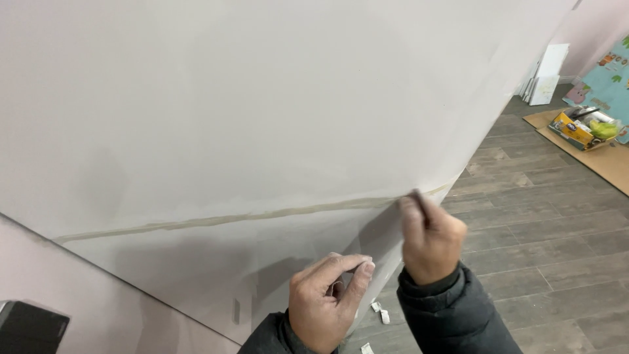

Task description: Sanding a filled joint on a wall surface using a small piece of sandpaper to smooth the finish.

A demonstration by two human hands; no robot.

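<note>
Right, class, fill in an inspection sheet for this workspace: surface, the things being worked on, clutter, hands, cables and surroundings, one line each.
Surface: large white sheet tilted across the view, with a pale tape-like strip running along it.
Job's things: the sheet's lower edge, at the strip's right end, pinched at the right hand.
Clutter: small white scraps on the wood-plank floor.
Hands: right hand pinching the sheet's edge; left hand below it, fingers curled, thumb to fingertips, against the sheet.
Cables: nothing seen.
Surroundings: yellow box of supplies on cardboard, white boards leaning on a pink wall, colourful play mat, dark object at lower left.
</note>
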